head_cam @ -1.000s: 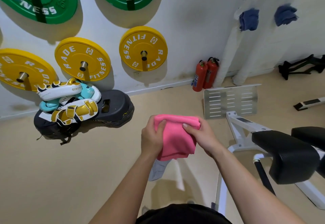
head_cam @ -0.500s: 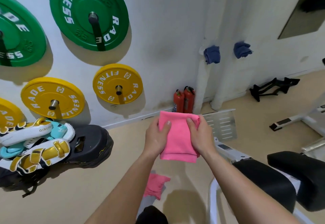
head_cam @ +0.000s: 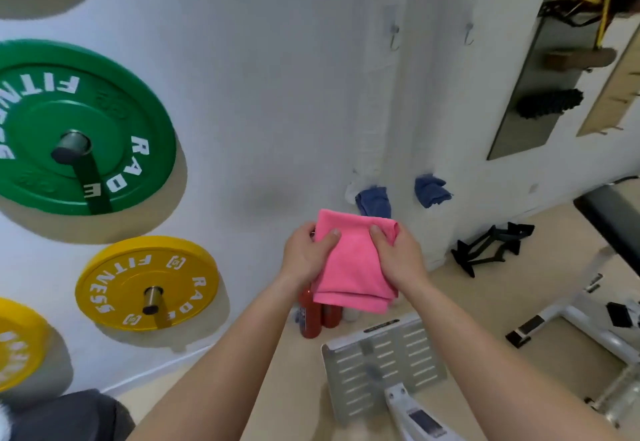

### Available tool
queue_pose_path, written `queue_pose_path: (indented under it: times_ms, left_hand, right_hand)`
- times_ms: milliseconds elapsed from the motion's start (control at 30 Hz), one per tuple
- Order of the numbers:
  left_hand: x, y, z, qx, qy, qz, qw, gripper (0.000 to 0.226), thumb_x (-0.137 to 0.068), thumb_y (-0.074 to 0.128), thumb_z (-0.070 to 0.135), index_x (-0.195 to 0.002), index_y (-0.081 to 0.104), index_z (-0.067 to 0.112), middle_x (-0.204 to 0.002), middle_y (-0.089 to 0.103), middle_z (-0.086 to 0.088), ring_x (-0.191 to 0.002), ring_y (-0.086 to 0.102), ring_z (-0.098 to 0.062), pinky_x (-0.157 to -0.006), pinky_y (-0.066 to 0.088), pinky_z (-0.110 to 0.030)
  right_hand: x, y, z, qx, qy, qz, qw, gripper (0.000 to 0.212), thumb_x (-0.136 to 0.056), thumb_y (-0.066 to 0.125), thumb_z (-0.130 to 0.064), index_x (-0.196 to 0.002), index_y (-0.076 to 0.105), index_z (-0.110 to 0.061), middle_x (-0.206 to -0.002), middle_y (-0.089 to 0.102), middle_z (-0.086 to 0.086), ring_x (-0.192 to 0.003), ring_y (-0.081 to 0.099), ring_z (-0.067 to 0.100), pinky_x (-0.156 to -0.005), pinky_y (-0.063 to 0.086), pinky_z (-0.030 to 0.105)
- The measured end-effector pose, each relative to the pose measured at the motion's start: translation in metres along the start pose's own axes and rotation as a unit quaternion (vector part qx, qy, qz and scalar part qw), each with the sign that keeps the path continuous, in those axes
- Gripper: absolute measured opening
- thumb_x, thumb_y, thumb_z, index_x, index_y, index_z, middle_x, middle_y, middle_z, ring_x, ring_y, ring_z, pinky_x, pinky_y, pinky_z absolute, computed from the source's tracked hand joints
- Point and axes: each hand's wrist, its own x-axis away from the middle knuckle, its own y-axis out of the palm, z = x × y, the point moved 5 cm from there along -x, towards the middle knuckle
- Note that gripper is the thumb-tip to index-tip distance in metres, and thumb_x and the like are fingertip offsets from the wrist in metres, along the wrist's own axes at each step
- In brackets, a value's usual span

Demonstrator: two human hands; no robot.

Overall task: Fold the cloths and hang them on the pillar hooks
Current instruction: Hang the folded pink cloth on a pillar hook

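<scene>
both hands – left hand (head_cam: 304,257), right hand (head_cam: 398,257) – gripping the folded pink cloth (head_cam: 353,267) just below the blue cloths (head_cam: 374,200), long side hanging down

Tally, wall corner: three cloths, two bare hooks, three plates, two extinguishers.

My two hands, left hand (head_cam: 306,255) and right hand (head_cam: 398,257), pinch one pink cloth (head_cam: 353,267). Two blue ones hang beyond my fingers: near blue cloth (head_cam: 374,201) just above the pink, far blue cloth (head_cam: 431,191) up-right of my right hand. High above both: first hook (head_cam: 394,37), second hook (head_cam: 468,33). Left of my left hand: one green plate (head_cam: 79,129), full yellow plate (head_cam: 149,283), cut-off yellow plate (head_cam: 17,343). Under my hands, partly hidden: left extinguisher (head_cam: 309,316), right extinguisher (head_cam: 331,316). One slotted metal panel (head_cam: 384,361) below.
</scene>
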Motion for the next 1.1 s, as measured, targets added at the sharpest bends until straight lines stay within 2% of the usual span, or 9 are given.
queue_pose_path:
  times_ms: [100, 167, 267, 400, 433, 567, 767, 933, 1100]
  left_hand:
    - [-0.087, 0.009, 0.031, 0.021, 0.015, 0.002, 1.000, 0.029, -0.088, 0.068, 0.040, -0.097, 0.068, 0.013, -0.092, 0.072, -0.003, -0.087, 0.067, -0.024, -0.078, 0.053, -0.041]
    - [-0.138, 0.016, 0.053, 0.031, 0.028, 0.007, 0.999, 0.032, -0.085, 0.067, 0.044, -0.094, 0.068, 0.013, -0.090, 0.072, -0.003, -0.085, 0.067, -0.024, -0.078, 0.054, -0.044]
    - [-0.201, 0.029, 0.082, 0.055, 0.034, 0.004, 0.998, 0.027, -0.089, 0.068, 0.039, -0.095, 0.066, 0.013, -0.091, 0.071, -0.004, -0.085, 0.067, -0.024, -0.080, 0.054, -0.046]
    - [-0.273, 0.049, 0.122, 0.071, 0.056, -0.011, 0.996, 0.027, -0.091, 0.065, 0.038, -0.097, 0.065, 0.012, -0.093, 0.071, -0.005, -0.088, 0.067, -0.024, -0.081, 0.054, -0.044]
    - [-0.291, 0.053, 0.133, 0.070, 0.061, -0.012, 0.996, 0.027, -0.093, 0.063, 0.037, -0.098, 0.065, 0.011, -0.095, 0.071, -0.005, -0.089, 0.067, -0.025, -0.081, 0.053, -0.043]
    - [-0.360, 0.066, 0.179, 0.055, 0.086, -0.020, 0.995, 0.028, -0.096, 0.057, 0.035, -0.105, 0.064, 0.010, -0.101, 0.070, -0.007, -0.095, 0.066, -0.026, -0.086, 0.054, -0.045]
    - [-0.454, 0.072, 0.254, 0.048, 0.128, 0.035, 0.990, 0.025, -0.093, 0.062, 0.033, -0.105, 0.065, 0.012, -0.100, 0.069, -0.004, -0.090, 0.065, -0.023, -0.081, 0.054, -0.041]
    - [-0.519, 0.082, 0.280, 0.050, 0.120, 0.077, 0.989, 0.024, -0.088, 0.068, 0.033, -0.102, 0.068, 0.013, -0.097, 0.071, -0.003, -0.091, 0.069, -0.024, -0.081, 0.059, -0.049]
    - [-0.551, 0.096, 0.268, 0.009, 0.112, 0.114, 0.987, 0.022, -0.084, 0.072, 0.030, -0.099, 0.067, 0.014, -0.091, 0.068, 0.001, -0.088, 0.069, -0.023, -0.078, 0.060, -0.047]
  right_hand:
    - [-0.084, -0.010, -0.014, -0.025, 0.003, -0.005, 1.000, 0.007, -0.096, 0.059, -0.029, -0.104, 0.059, -0.026, -0.098, 0.064, -0.007, -0.096, 0.061, 0.016, -0.079, 0.042, 0.029]
    - [-0.132, -0.018, -0.022, -0.064, 0.016, -0.017, 0.998, 0.021, -0.091, 0.067, -0.023, -0.109, 0.057, -0.027, -0.103, 0.064, -0.009, -0.100, 0.062, 0.014, -0.083, 0.047, 0.029]
    - [-0.194, -0.033, -0.032, -0.057, 0.019, -0.004, 0.998, 0.038, -0.088, 0.072, -0.022, -0.122, 0.054, -0.021, -0.106, 0.064, -0.008, -0.098, 0.062, 0.013, -0.078, 0.048, 0.025]
    - [-0.277, -0.058, -0.042, -0.036, 0.008, 0.049, 0.998, 0.049, -0.083, 0.077, -0.032, -0.125, 0.058, -0.016, -0.113, 0.066, -0.001, -0.102, 0.064, 0.020, -0.093, 0.052, 0.039]
    - [-0.297, -0.065, -0.046, -0.030, 0.003, 0.064, 0.998, 0.049, -0.081, 0.078, -0.035, -0.123, 0.060, -0.015, -0.111, 0.068, 0.000, -0.100, 0.065, 0.020, -0.092, 0.053, 0.040]
    - [-0.377, -0.092, -0.071, -0.032, -0.040, 0.102, 0.993, 0.046, -0.082, 0.078, -0.033, -0.119, 0.062, -0.011, -0.108, 0.067, 0.001, -0.095, 0.063, 0.018, -0.084, 0.048, 0.031]
    - [-0.499, -0.122, -0.110, -0.060, -0.091, 0.116, 0.987, 0.049, -0.082, 0.078, -0.031, -0.122, 0.061, -0.010, -0.113, 0.069, 0.006, -0.100, 0.066, 0.023, -0.095, 0.052, 0.043]
    - [-0.586, -0.136, -0.127, -0.065, -0.116, 0.112, 0.985, 0.052, -0.079, 0.081, -0.031, -0.123, 0.061, -0.009, -0.113, 0.068, 0.006, -0.100, 0.065, 0.023, -0.092, 0.052, 0.037]
    - [-0.636, -0.127, -0.102, -0.030, -0.111, 0.082, 0.990, 0.048, -0.078, 0.081, -0.028, -0.118, 0.063, -0.008, -0.111, 0.069, 0.008, -0.099, 0.066, 0.026, -0.089, 0.052, 0.038]
